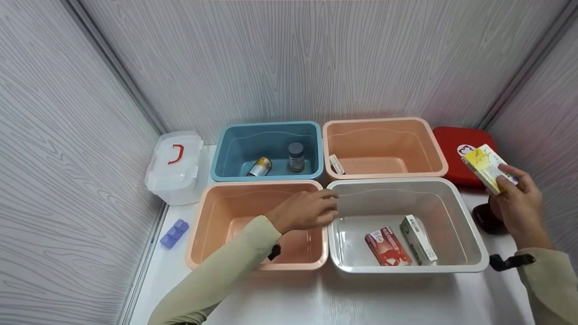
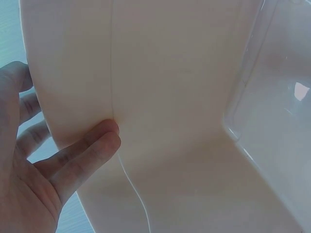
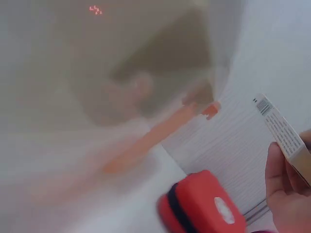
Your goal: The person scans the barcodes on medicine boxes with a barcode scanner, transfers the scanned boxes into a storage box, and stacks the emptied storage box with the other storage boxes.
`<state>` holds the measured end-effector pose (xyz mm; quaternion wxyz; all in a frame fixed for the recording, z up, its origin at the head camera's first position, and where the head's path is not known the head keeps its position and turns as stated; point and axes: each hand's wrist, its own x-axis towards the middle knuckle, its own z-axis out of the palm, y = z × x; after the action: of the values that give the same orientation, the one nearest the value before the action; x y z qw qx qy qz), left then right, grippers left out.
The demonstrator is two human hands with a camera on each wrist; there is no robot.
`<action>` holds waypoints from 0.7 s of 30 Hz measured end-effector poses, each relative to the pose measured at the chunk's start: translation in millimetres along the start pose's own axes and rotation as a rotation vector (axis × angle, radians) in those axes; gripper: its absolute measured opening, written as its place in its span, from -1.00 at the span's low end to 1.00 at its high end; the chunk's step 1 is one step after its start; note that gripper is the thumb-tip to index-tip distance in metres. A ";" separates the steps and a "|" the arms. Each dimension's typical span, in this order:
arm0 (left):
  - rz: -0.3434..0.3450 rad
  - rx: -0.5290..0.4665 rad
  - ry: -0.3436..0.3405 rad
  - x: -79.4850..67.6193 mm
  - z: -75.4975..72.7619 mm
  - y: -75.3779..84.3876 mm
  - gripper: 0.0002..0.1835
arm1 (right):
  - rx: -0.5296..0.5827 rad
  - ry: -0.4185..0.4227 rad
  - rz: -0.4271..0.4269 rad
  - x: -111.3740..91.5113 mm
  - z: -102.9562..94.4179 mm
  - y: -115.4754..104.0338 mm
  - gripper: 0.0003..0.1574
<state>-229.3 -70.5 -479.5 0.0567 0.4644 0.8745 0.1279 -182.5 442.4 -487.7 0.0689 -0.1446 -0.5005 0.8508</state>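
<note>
One yellow-and-white box (image 1: 485,164) is pinched in the right hand (image 1: 520,203) in the head view, partly hiding the red case (image 1: 447,155); the left hand (image 1: 305,211), fingers relaxed and empty, is over the near peach bin (image 1: 293,266). The left wrist view adds its palm (image 2: 26,201), though touch is hard to judge. Only the right wrist view, cropping the box, shows its barcode (image 3: 264,106).
</note>
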 end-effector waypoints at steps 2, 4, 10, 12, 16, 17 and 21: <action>0.005 0.003 0.007 -0.1 -0.5 -0.3 -0.61 | -0.137 -0.028 -0.033 3.6 9.8 -12.2 -0.47; 0.008 0.003 0.007 -0.3 -1.3 -0.6 -0.61 | -0.369 -0.049 -0.082 7.1 19.6 -23.6 -0.44; -0.003 0.026 -0.007 -0.2 -3.9 -1.1 -0.61 | -0.554 -0.163 -0.134 21.9 53.8 -42.2 -0.41; -0.011 0.029 -0.012 0.0 -4.3 -0.9 -0.60 | -0.480 -0.215 -0.151 29.9 67.8 -39.9 -0.43; -0.026 0.018 -0.019 0.3 -3.8 -0.2 -0.60 | -0.482 -0.267 -0.174 48.1 94.5 -26.6 -0.46; -0.026 0.019 -0.020 0.5 -3.5 0.0 -0.60 | -0.523 -0.273 -0.169 52.1 100.2 -22.6 -0.45; -0.019 0.026 -0.023 1.5 -2.0 0.8 -0.61 | -0.782 -0.322 -0.146 65.8 119.4 -4.7 -0.37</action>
<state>-229.9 -69.1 -477.3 0.0618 0.4582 0.8797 0.1106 -282.6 362.7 -440.7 -0.0100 0.0106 -0.7986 0.6017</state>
